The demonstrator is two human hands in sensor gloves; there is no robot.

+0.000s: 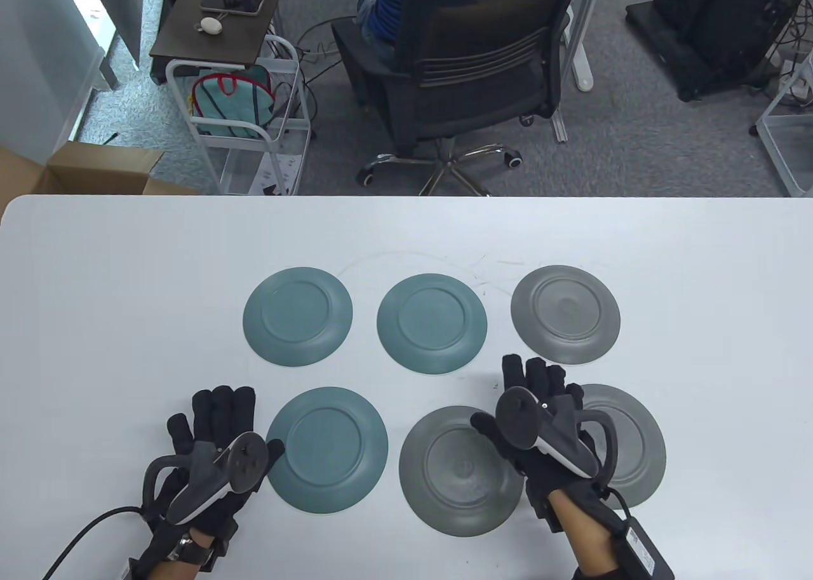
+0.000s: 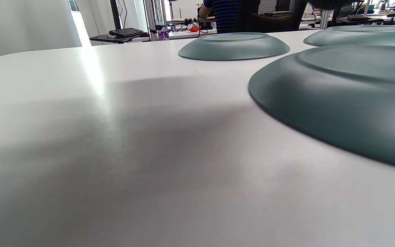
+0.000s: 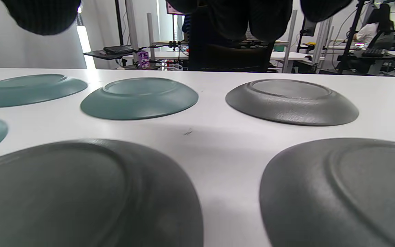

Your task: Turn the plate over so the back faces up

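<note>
Table view: six plates already lie back-up, so both open, empty hands are best withdrawn without nudging rims.

counter: white
office chair: black, beyond the counter, occupied
wire cart: white, holds a bag
cardboard box: open, far left

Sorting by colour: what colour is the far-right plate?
Grey, the far-right plate; clearest in the table view.

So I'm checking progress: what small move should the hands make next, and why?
Probably just draw the right hand and left hand back: all six plates, like the near grey plate, already show their foot rings, and neither hand holds anything.
</note>
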